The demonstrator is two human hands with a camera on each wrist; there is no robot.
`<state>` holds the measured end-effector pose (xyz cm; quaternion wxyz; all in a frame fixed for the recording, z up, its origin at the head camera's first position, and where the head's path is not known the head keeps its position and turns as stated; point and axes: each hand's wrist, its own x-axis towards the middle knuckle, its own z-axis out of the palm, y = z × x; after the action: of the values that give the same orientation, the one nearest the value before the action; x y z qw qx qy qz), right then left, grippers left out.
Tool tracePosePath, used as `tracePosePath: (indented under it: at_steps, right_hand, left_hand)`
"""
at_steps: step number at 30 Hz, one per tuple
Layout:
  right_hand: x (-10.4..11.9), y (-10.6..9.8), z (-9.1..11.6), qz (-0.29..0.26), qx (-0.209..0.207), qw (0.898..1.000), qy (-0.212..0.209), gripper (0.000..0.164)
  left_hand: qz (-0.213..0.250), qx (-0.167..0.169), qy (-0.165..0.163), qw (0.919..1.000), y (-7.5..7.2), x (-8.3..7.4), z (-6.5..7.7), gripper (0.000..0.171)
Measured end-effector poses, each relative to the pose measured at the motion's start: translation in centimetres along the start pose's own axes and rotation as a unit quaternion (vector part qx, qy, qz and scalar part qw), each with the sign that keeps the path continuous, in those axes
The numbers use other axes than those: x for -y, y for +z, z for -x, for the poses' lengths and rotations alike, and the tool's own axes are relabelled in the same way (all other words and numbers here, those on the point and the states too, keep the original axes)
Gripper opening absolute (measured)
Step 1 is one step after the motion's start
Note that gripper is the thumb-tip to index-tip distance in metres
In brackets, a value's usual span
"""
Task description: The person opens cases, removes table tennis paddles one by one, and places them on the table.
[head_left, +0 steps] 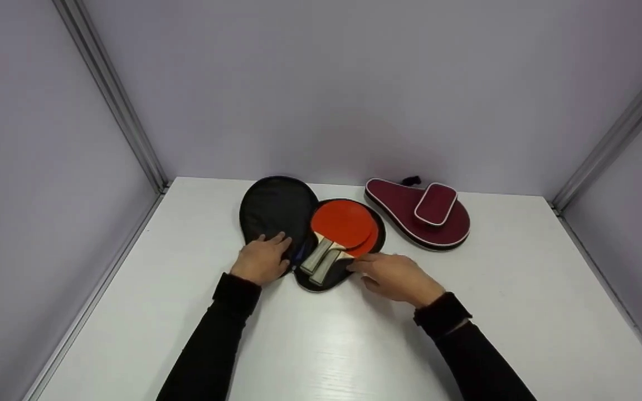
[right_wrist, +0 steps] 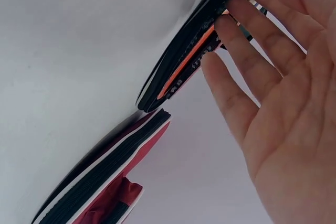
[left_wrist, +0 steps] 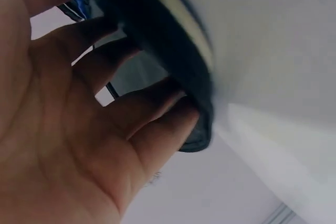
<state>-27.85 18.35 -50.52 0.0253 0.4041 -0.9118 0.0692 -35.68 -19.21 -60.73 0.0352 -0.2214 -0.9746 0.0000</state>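
A black paddle case (head_left: 276,203) lies unfolded on the white table, its two halves side by side. Two table tennis paddles with red rubber overlap in the right half: the upper paddle (head_left: 339,218) partly covers the lower paddle (head_left: 375,240), and both handles point toward me. My left hand (head_left: 259,260) rests fingers spread on the near part of the left half; in the left wrist view its fingertips meet the case's thick rim (left_wrist: 202,77). My right hand (head_left: 393,277) reaches to the lower paddle beside its handle, fingers loosely extended in the right wrist view.
A maroon paddle-shaped case (head_left: 390,200) with white piping lies at the back right, near the black case. On top of it sits a small maroon pouch (head_left: 436,204). Pale walls (head_left: 321,100) stand behind and on both sides of the table (head_left: 521,267).
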Motion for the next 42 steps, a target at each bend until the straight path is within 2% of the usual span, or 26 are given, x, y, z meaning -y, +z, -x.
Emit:
tracePosePath:
  at_steps: [3,6,12,14,17,19,21,23,25,29,32,35,38,42]
  right_hand:
    - [-0.1,0.2,0.3,-0.001,0.009,1.0,0.01,0.034]
    - [-0.5,0.3,0.9,-0.001,0.007,1.0,0.023,0.03]
    - [-1.7,0.2,2.4,0.0,0.001,1.0,0.031,0.028]
    - [-2.0,0.0,3.0,0.0,-0.001,0.999,0.033,0.028]
    - [-2.2,-0.2,3.9,0.005,-0.006,1.0,0.026,0.028]
    - [-2.2,-0.3,4.5,0.011,-0.006,1.0,0.02,0.028]
    - [-2.3,-0.4,5.0,0.019,-0.007,1.0,0.008,0.029]
    - [-2.4,-0.5,5.5,0.022,-0.002,1.0,0.0,0.03]
    - [-2.7,-0.5,5.8,0.019,0.006,1.0,-0.003,0.034]
    - [-3.1,-0.6,6.2,-0.001,0.029,1.0,0.008,0.044]
    - [-3.3,-0.6,6.2,-0.012,0.037,0.999,0.014,0.047]
    - [-3.4,-0.4,6.0,-0.016,0.041,0.999,0.014,0.047]
    - [-3.4,-0.3,5.8,-0.018,0.044,0.999,0.019,0.047]
    - [-3.4,-0.2,5.8,-0.016,0.046,0.999,0.024,0.047]
  left_hand:
    - [0.018,0.022,0.004,0.9996,-0.3,-0.8,-0.1,0.066]
    - [0.038,0.029,0.011,0.9988,-0.6,-1.5,-0.1,0.066]
    - [0.041,0.039,0.03,0.998,-1.5,-3.4,-0.2,0.059]
    - [0.053,0.041,0.026,0.9974,-3.9,-4.9,0.5,0.052]
    - [0.066,0.046,0.021,0.9966,-8.5,-7.3,2.1,0.042]
    - [0.07,0.042,0.023,0.9964,-11.7,-8.7,3.2,0.042]
    - [0.066,0.024,0.028,0.9971,-12.9,-9.1,3.7,0.047]
    - [0.055,0.006,0.022,0.9983,-13.0,-8.8,3.8,0.058]
    - [0.047,-0.002,0.005,0.9989,-12.5,-8.1,3.8,0.071]
    - [0.067,0.02,-0.028,0.9971,-11.4,-6.9,3.8,0.086]
    - [0.088,0.033,-0.034,0.9949,-10.9,-6.3,3.9,0.088]
    - [0.096,0.032,-0.035,0.9943,-11.0,-6.3,3.9,0.087]
    - [0.089,0.029,-0.029,0.9952,-11.3,-6.7,3.9,0.084]
    - [0.062,0.031,0.0,0.9976,-11.8,-7.5,3.6,0.081]
